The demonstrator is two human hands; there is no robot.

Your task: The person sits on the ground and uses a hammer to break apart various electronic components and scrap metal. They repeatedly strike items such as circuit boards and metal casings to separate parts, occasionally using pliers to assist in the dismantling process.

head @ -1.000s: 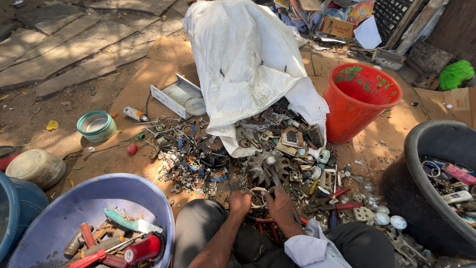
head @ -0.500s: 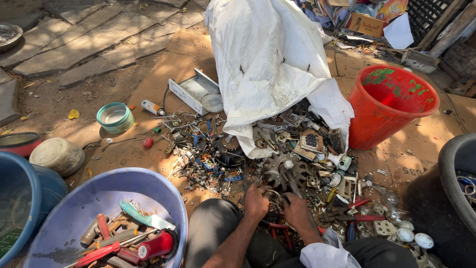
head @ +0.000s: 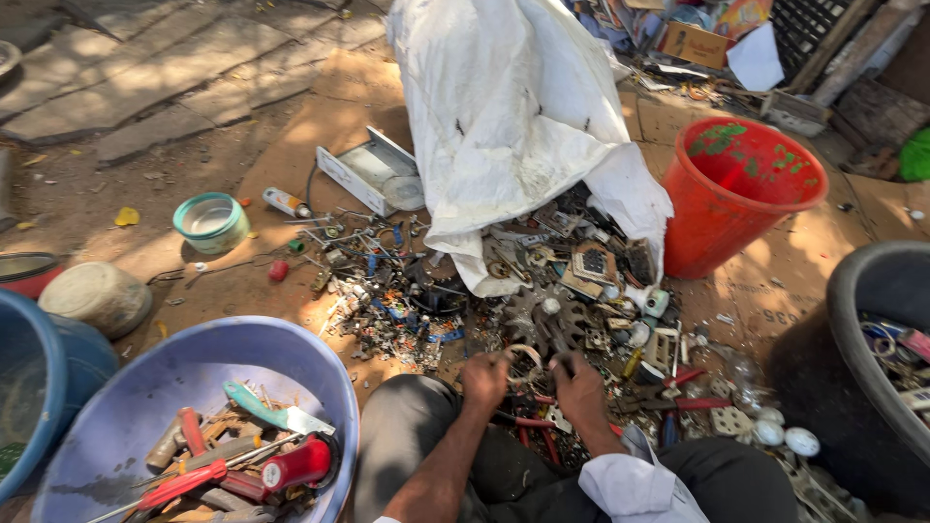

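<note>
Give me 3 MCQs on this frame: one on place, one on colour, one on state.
1. Where does the red bucket stand relative to the white sack?
A. To its right
B. To its left
C. On top of it

2. What colour is the basin that holds the tools?
A. Red
B. Purple-blue
C. Green

3. What are the left hand and right hand doing?
A. Both resting on the knees
B. One inside the red bucket
C. Both held close together on a small ring-shaped part over the scrap pile

Answers: 1 A, the bucket sits on the ground right of the sack. 2 B, the basin's wall is purple-blue around the screwdrivers and other tools. 3 C, both hands meet at the ring just above the scrap.
</note>
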